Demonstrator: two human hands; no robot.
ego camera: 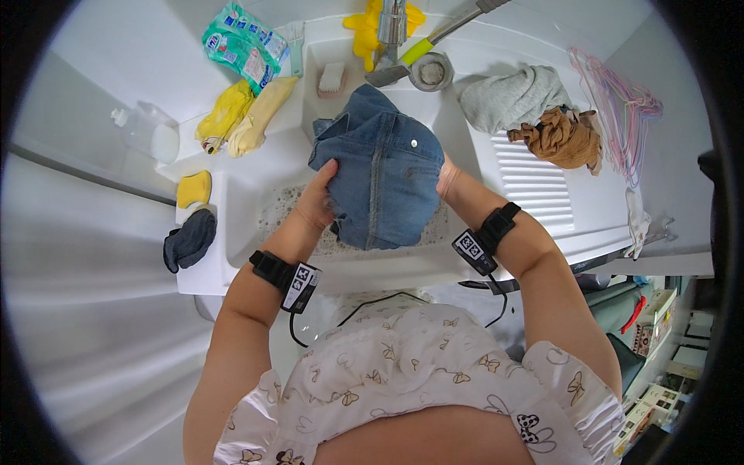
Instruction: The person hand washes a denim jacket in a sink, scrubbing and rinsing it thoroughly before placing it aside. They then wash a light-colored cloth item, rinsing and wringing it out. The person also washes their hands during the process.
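A blue denim garment (381,168) with a thick stitched seam and a pale button is held up, bunched, over the white laundry sink (244,215). My left hand (318,197) grips its left side, the thumb lying on top of the cloth. At the right edge, my right hand (446,175) has hold of the denim, with most of its fingers hidden behind it. Sudsy greyish water (285,203) shows in the basin below the garment. Part of the denim's underside is out of sight.
Behind the denim are a scrub brush (332,78), the faucet (393,26), a hammer-like tool (401,67) and a drain strainer (431,72). Right lie grey cloth (514,99), brown cloth (561,139) and hangers (625,110). Left are yellow gloves (261,116), a sponge (194,189) and a dark sock (190,239).
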